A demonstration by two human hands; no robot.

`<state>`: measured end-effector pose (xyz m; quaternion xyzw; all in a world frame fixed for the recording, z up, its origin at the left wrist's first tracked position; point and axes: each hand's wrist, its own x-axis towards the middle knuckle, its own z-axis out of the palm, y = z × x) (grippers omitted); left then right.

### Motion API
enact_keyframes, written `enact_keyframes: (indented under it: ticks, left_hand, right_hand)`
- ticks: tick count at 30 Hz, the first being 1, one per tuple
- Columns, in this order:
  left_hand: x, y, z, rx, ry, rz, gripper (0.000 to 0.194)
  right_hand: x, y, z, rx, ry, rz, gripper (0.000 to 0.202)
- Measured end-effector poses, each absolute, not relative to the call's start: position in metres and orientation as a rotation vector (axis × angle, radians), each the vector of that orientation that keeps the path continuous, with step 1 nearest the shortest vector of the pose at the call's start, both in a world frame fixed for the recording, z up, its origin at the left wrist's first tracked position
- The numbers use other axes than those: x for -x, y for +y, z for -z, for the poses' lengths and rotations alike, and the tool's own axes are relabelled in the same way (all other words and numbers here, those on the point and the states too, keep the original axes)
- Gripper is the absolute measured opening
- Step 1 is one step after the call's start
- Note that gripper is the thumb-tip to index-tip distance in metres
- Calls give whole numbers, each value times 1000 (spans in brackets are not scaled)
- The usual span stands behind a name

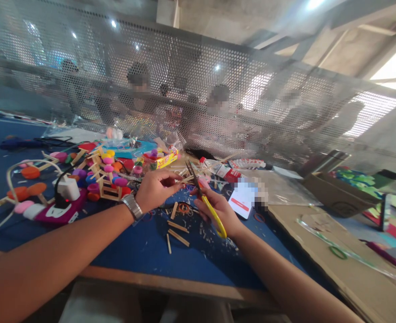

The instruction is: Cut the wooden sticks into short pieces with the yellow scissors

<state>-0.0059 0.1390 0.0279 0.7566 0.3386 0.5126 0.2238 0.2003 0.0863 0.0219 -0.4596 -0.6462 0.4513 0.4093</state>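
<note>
My left hand [158, 189], with a metal watch at the wrist, pinches thin wooden sticks [188, 179] between thumb and fingers. Close to its right, my right hand [218, 211] is closed around yellow-handled scissors [212, 214]. The scissors' dark blades point up and away, spread apart, beside the sticks' ends. Below the hands, several cut stick pieces [178, 237] lie on the blue table [134, 255], with small chips and rubber bands near them.
Colorful caps and stick structures [108, 188] fill the left, by a purple power strip [61, 208]. A bottle [223, 171] and a lit phone [241, 199] lie right of centre. Cardboard [295, 242] and a box [341, 193] are farther right. People sit behind the perforated screen [184, 58].
</note>
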Motion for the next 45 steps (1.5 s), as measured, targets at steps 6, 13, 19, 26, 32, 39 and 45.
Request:
enact_keyframes:
  ticks: [6,13,19,26,32,39,45]
  left_hand:
    - [7,140,-28,-2200,942,-1468,10]
    - [9,137,-30,-2452,941,-1472,17]
    - [10,137,-28,-2614,965,-1426,24]
    - [13,140,-32,-3057,847,-1600,31]
    - [13,135,-36,-3207,870,-1509,31]
    - [9,134,-36,-3093,903,-1574,27]
    - [6,132,-33,-2800,950,-1588,21]
  right_hand:
    - [-200,88,-19,1147,-1628,-1121,50]
    - [-198,86,-20,1125,-1625,-1161,48]
    - [-201,86,-18,1067,-1640,-1207,49]
    - [-203,84,-15,975,-1674,-1217,44]
    - [-197,82,-17,1066,-1684,-1218,48]
    - [-196,82,-17,1089,-1697,-1155,44]
    - [-198,84,-14,1069,-1716,-1105,39]
